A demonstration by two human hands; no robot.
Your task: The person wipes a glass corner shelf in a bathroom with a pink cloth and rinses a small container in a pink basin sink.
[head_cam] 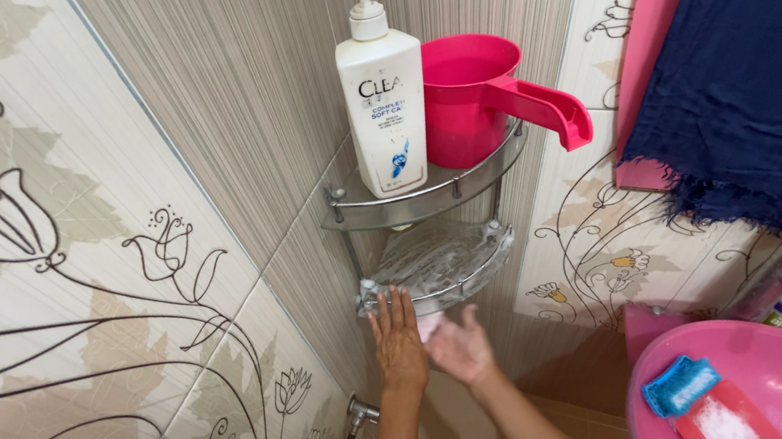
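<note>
Under the lower glass shelf (444,260), at 6 o'clock: pale soapy cloth (430,326), pressed flat under the right hand (460,346); left hand (398,337) open on the rim. Risk: a wet-palm slip could jolt the shampoo bottle (384,104) and pink dipper (484,93) at 12.

corner shelf (381,213), shampoo bottle (385,114), pink scoop (480,94)

Two bare hands, the left hand (397,340) and the right hand (460,348), reach up to a corner rack with two glass shelves, an upper shelf (465,182) and a lower shelf (444,267). The upper shelf carries one white pump bottle (384,104) and one pink scoop jug (484,93). One pink basin (764,355) contains one blue brush (681,384). One dark blue cloth (743,66) hangs nearby.
</note>
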